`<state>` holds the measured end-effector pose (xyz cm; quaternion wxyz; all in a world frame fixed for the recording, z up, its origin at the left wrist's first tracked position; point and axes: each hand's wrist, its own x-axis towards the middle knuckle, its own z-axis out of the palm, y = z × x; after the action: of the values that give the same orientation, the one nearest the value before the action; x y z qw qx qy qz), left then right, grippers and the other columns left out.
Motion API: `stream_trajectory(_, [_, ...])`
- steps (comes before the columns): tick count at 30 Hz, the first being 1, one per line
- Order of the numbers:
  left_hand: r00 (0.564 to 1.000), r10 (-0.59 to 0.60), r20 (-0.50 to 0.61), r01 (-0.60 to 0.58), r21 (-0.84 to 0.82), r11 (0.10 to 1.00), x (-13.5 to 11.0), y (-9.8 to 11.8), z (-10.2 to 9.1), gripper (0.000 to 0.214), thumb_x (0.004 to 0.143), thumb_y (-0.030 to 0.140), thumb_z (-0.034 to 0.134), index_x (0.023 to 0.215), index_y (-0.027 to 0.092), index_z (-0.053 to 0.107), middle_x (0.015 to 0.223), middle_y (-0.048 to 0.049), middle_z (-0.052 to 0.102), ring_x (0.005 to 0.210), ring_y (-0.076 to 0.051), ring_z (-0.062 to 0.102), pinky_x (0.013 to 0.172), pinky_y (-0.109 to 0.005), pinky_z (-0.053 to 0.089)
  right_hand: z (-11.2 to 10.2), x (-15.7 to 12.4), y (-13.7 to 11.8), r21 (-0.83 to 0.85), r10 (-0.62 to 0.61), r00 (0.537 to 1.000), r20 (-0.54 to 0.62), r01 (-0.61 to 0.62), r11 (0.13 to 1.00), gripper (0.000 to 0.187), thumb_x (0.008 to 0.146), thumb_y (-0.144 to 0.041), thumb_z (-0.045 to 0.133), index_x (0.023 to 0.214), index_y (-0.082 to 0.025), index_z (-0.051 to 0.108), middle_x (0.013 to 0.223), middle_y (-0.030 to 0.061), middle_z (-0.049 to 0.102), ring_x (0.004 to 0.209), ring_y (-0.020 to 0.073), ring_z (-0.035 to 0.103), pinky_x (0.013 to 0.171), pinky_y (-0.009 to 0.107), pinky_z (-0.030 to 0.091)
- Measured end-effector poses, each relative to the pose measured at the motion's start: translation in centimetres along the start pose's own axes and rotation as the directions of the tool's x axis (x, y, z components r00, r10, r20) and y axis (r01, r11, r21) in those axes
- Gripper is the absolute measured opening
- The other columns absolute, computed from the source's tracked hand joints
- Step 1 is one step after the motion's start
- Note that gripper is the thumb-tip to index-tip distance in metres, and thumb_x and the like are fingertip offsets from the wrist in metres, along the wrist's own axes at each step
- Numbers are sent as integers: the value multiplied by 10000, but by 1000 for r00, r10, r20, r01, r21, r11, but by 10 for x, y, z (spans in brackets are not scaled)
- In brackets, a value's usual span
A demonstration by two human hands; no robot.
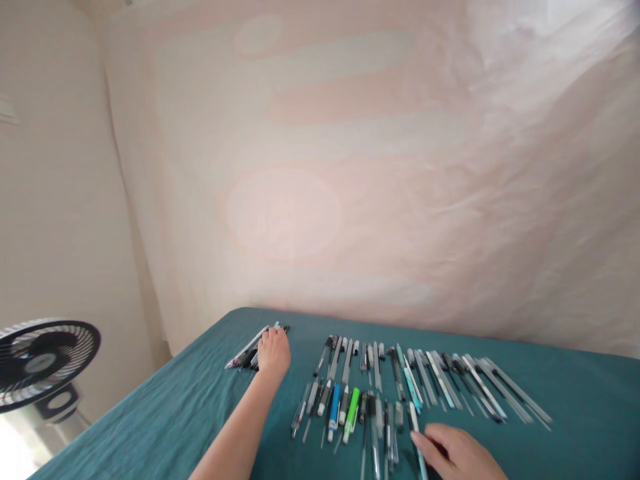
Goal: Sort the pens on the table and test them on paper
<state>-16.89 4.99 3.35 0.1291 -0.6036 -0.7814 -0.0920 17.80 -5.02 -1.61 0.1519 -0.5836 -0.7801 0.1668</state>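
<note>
At the far left of the table, my left hand (273,350) rests over a small pile of pens (249,353). Its fingers curl down together, and what they grip, if anything, is hidden. My right hand (457,453), at the near right, pinches a slim white and pale-teal pen (419,445) between thumb and fingers. That pen lies at the right end of a front row of pens. A blue highlighter (334,412) and a green highlighter (351,415) stand out in this row. Behind it runs a longer back row of mostly clear and black pens (440,380).
A dark green cloth (175,413) covers the table. A pale, wrinkled sheet (350,167) hangs behind the table's back edge. To the left of the table stands a black and white fan (45,363).
</note>
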Motion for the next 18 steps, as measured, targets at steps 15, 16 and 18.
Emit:
stream_trajectory(15, [1000,0,-31,-1,-16,1000,10,-9,29,264,835,150,345,1067,119,466,1066,-150,519,1039,-232,473,853,-339,326,-5,-6,-4,27,-3,998,-69,5,1000,282,787,-395,428,596,-200,499,599,5,602,568,148,523,515,223,269])
stream_trajectory(16, [1000,0,-30,-1,-24,1000,11,-9,29,260,834,160,352,1063,117,466,1058,-150,524,1037,-235,476,854,-341,326,-6,-7,-5,45,2,998,-70,1,999,266,785,-392,433,610,-204,503,600,0,605,568,147,527,515,221,272])
stream_trajectory(18, [1000,2,-15,-3,-46,999,12,-8,29,253,829,171,368,1051,112,473,1035,-151,537,1004,-236,500,838,-338,338,-7,-9,-6,76,14,997,-70,-8,997,230,778,-387,449,638,-214,508,596,-11,610,562,143,533,511,217,276])
